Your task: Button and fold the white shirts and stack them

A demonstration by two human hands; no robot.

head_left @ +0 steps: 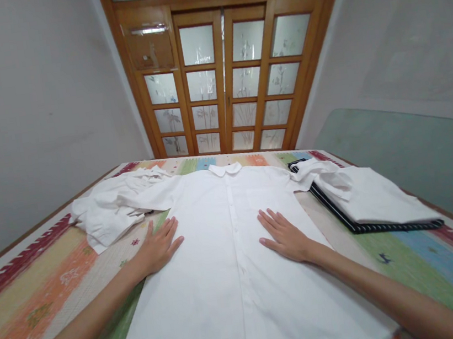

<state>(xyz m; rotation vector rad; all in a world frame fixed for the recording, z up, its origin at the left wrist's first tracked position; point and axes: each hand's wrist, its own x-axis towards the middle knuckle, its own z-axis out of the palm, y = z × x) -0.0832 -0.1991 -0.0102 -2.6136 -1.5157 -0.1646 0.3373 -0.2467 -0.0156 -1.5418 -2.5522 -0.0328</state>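
A white button-up shirt point(216, 282) lies spread face up, collar at the far end and hem toward me. Its front placket runs down the middle, buttoned as far as I can see. My left hand point(159, 246) rests flat on the shirt's left edge below the sleeve, fingers stretched out. On the right front panel my right hand point(284, 234) lies flat, fingers extended and pointing up and inward. Neither hand grips anything. The shirt's left sleeve reaches a crumpled white cloth pile point(108, 207), and its right sleeve ends near folded white clothing point(384, 193).
A patterned, multicoloured cloth point(57, 280) covers the table. Beneath the folded white clothing lies a black striped fabric point(367, 227). Beyond the table stands a wooden glass-paned door point(223, 81). A pale green panel point(407, 145) leans by the right wall.
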